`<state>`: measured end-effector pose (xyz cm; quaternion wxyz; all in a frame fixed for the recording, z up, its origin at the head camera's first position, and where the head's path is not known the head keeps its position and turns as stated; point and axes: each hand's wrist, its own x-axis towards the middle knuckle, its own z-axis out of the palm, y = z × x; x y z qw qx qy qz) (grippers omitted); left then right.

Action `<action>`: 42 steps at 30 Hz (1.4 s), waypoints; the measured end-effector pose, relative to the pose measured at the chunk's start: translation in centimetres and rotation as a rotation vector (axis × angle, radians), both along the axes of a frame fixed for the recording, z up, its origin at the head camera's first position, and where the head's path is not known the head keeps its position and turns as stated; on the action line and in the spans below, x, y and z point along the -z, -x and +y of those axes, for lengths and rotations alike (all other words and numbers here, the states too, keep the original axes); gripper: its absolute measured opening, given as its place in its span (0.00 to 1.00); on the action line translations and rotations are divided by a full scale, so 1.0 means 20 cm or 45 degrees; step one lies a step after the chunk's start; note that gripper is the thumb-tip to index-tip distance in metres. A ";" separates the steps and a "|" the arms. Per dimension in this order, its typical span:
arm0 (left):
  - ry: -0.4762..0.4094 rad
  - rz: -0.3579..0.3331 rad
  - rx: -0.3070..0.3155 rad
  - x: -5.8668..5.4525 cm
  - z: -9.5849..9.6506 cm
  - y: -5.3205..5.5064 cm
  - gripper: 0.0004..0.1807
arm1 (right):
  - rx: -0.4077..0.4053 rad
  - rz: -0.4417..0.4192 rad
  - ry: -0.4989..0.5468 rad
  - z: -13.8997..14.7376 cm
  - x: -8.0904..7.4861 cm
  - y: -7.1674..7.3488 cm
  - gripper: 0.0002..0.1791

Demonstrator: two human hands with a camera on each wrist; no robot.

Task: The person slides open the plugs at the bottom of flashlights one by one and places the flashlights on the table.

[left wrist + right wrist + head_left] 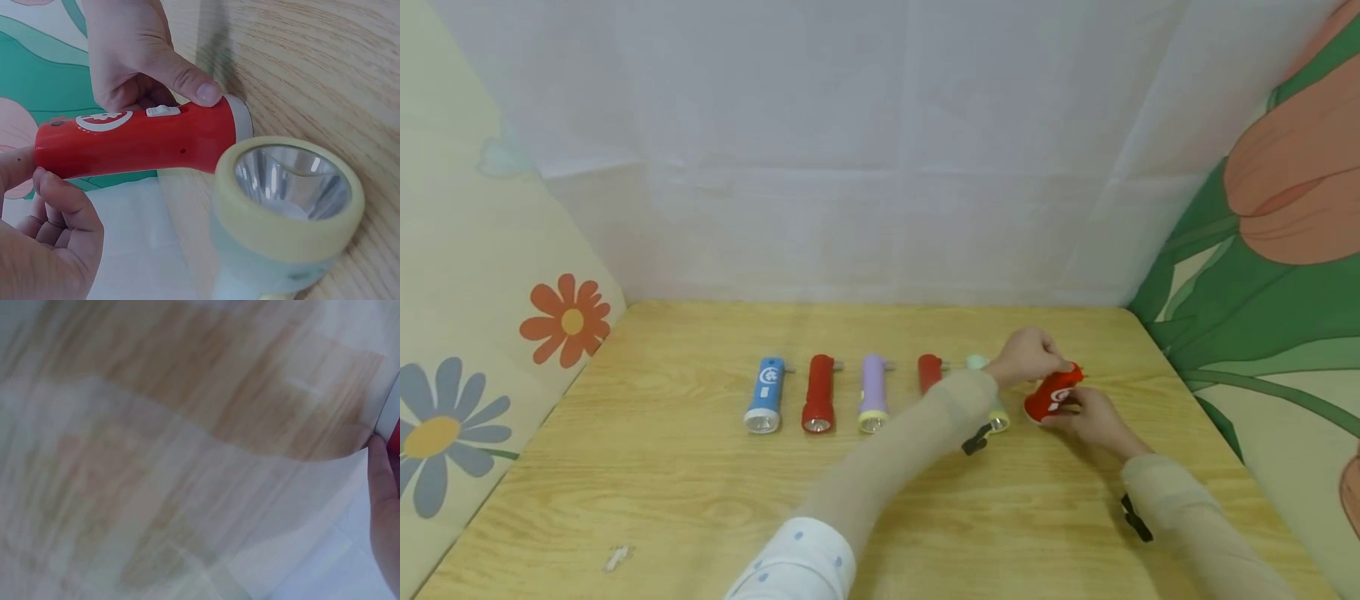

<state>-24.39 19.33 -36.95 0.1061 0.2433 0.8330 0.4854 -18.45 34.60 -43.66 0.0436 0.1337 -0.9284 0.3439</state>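
Observation:
A red flashlight (1051, 395) with a white front rim, a white switch and a white emblem is tilted above the right part of the table. My right hand (1096, 423) grips it near the head, the thumb (208, 94) lying by the white rim. At the tail end, my left hand (1028, 357) pinches the flashlight with thumb and forefinger. Beside it a pale green flashlight (976, 363) with a yellow rim lies on the table, partly behind my left forearm. In the right wrist view only part of my right hand (382, 487) shows at the edge.
Left of my hands lie a blue flashlight (767, 392), a red one (818, 392), a purple one (873, 387) and another red one (929, 371), half covered by my left sleeve. Side prongs stick out near their tails. A white curtain (880, 167) hangs behind the wooden table (700, 500).

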 end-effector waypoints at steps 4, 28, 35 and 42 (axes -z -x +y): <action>0.011 0.029 -0.015 0.00 0.00 0.00 0.11 | 0.003 -0.023 -0.007 -0.01 -0.01 0.00 0.18; -0.037 0.010 0.121 0.04 0.00 0.02 0.09 | -0.005 -0.025 -0.025 0.01 -0.03 -0.02 0.18; 0.108 0.068 0.287 0.01 -0.04 0.06 0.07 | -0.007 -0.040 0.003 0.01 -0.01 0.00 0.19; 0.295 0.265 0.377 -0.02 -0.05 0.05 0.13 | -0.015 -0.049 0.014 0.02 0.00 0.01 0.22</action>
